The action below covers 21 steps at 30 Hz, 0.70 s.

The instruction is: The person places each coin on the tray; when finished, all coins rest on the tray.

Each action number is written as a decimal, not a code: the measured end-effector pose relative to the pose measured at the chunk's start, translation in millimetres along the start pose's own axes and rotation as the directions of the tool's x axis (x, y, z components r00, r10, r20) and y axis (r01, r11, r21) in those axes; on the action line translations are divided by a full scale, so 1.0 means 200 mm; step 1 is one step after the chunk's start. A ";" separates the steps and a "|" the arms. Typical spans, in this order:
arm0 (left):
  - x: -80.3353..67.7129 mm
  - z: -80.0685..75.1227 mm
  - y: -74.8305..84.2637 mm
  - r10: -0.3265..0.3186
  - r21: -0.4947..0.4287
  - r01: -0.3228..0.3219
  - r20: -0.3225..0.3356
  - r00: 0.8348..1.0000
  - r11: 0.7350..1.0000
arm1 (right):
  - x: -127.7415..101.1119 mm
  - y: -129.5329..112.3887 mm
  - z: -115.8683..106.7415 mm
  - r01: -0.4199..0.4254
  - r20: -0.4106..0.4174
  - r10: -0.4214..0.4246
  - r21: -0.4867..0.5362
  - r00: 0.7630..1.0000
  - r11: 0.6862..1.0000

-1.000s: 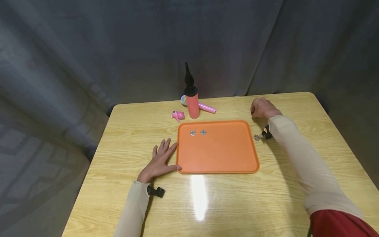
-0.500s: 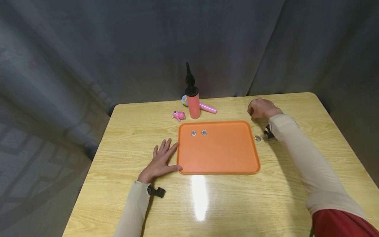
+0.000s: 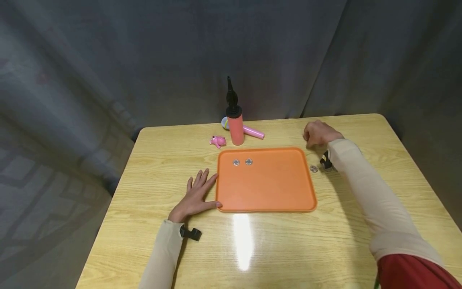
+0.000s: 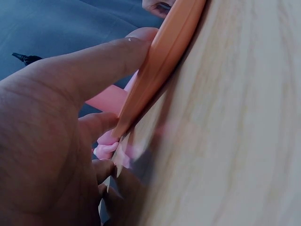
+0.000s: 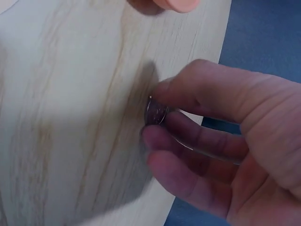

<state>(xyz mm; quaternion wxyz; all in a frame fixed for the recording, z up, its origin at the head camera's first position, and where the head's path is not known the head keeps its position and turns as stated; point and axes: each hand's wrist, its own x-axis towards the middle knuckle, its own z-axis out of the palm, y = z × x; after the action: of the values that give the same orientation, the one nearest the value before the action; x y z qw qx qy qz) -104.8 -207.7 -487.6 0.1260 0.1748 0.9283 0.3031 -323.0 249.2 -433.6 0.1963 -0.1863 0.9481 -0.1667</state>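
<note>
Our right hand's fingers (image 5: 188, 129) curl in and pinch a small round silver coin (image 5: 155, 113) between thumb and fingertips, just above the pale wooden table (image 3: 274, 249) near its far right edge. In the head view that right hand (image 3: 318, 133) sits beyond the far right corner of the flat orange plastic tray (image 3: 267, 188), well back toward the table's far edge; the coin itself is hidden there by our knuckles.

Our left hand (image 3: 196, 195) lies flat on the table at the tray's near left corner, fingers spread and straight, the thumb touching the tray's rim; the left wrist view shows a fingertip pressed against that orange edge (image 4: 162, 61).

On the tray, near its far left corner, lie two more small silver coins (image 3: 242, 162) side by side. Another loose silver coin (image 3: 313, 169) rests on the table just beside the tray's right edge, under our right forearm.

Along the table's far edge stands an upright salmon-pink hand pump with a black nozzle (image 3: 235, 120), with a small pink toy figure (image 3: 217, 141) just to its left and a pink rod-shaped object (image 3: 253, 131) lying behind it.
</note>
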 end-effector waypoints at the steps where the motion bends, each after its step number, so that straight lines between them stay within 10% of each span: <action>1: 0.00 0.00 0.00 0.002 -0.003 -0.002 0.001 1.000 1.000 | 0.00 0.01 0.00 -0.007 0.004 0.007 0.008 1.000 1.000; 21: 0.01 0.00 -0.01 0.003 -0.014 -0.003 0.007 1.000 1.000 | -0.03 0.07 0.04 -0.077 -0.026 0.080 0.072 0.996 0.994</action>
<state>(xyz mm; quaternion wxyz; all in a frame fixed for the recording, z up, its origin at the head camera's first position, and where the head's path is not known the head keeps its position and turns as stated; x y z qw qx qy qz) -107.3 -208.5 -489.3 0.1302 0.1763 0.9254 0.3092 -317.8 262.3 -443.2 0.1954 -0.1394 0.9509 -0.1953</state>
